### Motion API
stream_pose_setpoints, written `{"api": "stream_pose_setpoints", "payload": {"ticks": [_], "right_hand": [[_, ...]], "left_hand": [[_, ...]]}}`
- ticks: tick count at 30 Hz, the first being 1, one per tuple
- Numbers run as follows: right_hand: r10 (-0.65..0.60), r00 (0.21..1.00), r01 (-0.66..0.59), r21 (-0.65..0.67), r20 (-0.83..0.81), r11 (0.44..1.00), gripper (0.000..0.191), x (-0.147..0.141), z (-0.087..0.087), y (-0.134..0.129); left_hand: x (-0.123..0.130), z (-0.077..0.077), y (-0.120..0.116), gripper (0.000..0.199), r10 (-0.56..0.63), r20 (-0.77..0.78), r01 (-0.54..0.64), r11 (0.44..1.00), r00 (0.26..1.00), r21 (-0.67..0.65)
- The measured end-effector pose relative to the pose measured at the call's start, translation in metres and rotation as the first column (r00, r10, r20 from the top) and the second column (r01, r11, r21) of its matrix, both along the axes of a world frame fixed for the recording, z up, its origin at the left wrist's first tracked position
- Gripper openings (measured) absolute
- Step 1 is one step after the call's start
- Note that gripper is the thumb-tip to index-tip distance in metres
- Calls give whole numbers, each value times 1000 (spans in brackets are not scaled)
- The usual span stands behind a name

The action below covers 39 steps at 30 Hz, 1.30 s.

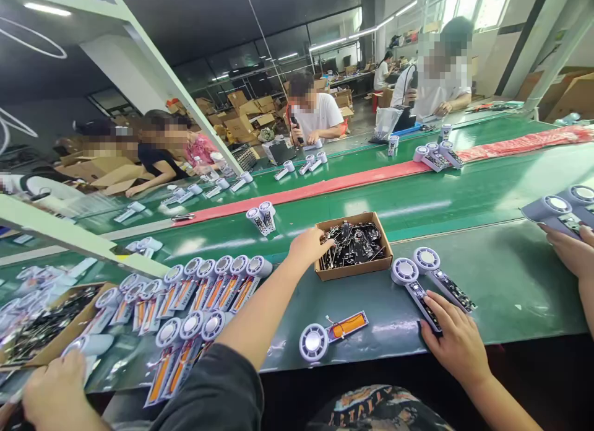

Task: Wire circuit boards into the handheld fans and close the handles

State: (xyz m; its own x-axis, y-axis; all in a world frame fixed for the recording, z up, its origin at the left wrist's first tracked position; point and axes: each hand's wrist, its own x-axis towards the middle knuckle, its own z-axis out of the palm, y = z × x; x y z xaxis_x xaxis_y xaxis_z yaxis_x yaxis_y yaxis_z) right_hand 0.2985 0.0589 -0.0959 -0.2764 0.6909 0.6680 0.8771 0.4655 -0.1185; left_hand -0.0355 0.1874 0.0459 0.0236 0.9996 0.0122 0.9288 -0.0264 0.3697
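My left hand [306, 251] reaches over the left rim of a cardboard box [353, 271] filled with small black circuit boards [355, 242] and thin wires. Its fingers are curled among the boards; what they pinch is hidden. With fingers and thumb on either side of its handle, my right hand [457, 338] grips a lavender handheld fan [405, 270] lying on the bench. Right beside it lies a second handheld fan [426, 258], its handle also showing a board. Nearer my body, another fan [314, 342] lies with an orange battery [350, 325] in its opened handle.
Rows of opened fans [224, 265] cover the bench at left, beside another box of boards [51, 319]. Co-workers' hands show at lower left [58, 387] and far right [573, 248]. Beyond runs a green conveyor [334, 211] with a red strip [325, 186] and several fans.
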Motion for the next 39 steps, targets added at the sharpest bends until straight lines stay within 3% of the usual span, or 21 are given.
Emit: {"api": "stream_pose_setpoints", "payload": {"ticks": [3, 7, 12, 17, 21, 25, 27, 29, 30, 32, 34, 37, 39], "right_hand": [[7, 1000, -6, 24, -25, 1000, 33, 0, -1, -2], [-13, 1000, 13, -18, -10, 1000, 29, -1, -1, -4], [-7, 998, 2, -75, -64, 997, 35, -3, 3, -6], [-24, 997, 15, -126, -70, 992, 35, -5, 4, -9], [-43, 998, 38, -103, -49, 994, 34, -7, 7, -10], [-46, 998, 43, -89, -33, 995, 30, -7, 8, -8], [-26, 999, 23, -84, -30, 996, 33, -5, 8, -8], [28, 998, -28, -4, -63, 1000, 39, -3, 9, -11], [67, 993, -61, 62, -93, 996, 41, -4, 12, -14], [162, 979, -144, 143, -123, 979, 39, -10, 22, -21], [283, 955, -279, 53, -85, 959, 31, -27, 38, -27], [529, 842, -539, -197, -108, 819, 27, -69, 68, -30], [657, 709, -705, -250, -254, 664, 33, -102, 84, -27]], "left_hand": [[0, -8, 17, 23, 35, 84, -42, 996, 996, 79], [-14, -11, 6, 30, 7, 315, -63, 984, 949, 169], [-29, -30, -12, 42, 5, 575, -104, 985, 818, 139], [-27, -48, -3, 43, 52, 754, -244, 959, 655, 145], [-19, -38, 15, 34, 34, 862, -328, 932, 506, 156], [-13, -7, 14, 24, 17, 936, -340, 934, 352, 111], [-16, 10, -6, 23, 9, 969, -307, 949, 248, 70], [-22, 21, -39, 26, -7, 1000, -145, 989, 29, 12], [-25, 23, -60, 29, -11, 1000, -103, 995, -26, 8], [-31, 16, -102, 34, -3, 998, -100, 995, -67, -4], [-29, 1, -142, 31, 96, 988, -96, 990, -122, -108], [-10, -26, -186, 27, 222, 945, -133, 957, -239, -258], [8, -40, -203, 29, 172, 946, -251, 937, -274, -243]]}}
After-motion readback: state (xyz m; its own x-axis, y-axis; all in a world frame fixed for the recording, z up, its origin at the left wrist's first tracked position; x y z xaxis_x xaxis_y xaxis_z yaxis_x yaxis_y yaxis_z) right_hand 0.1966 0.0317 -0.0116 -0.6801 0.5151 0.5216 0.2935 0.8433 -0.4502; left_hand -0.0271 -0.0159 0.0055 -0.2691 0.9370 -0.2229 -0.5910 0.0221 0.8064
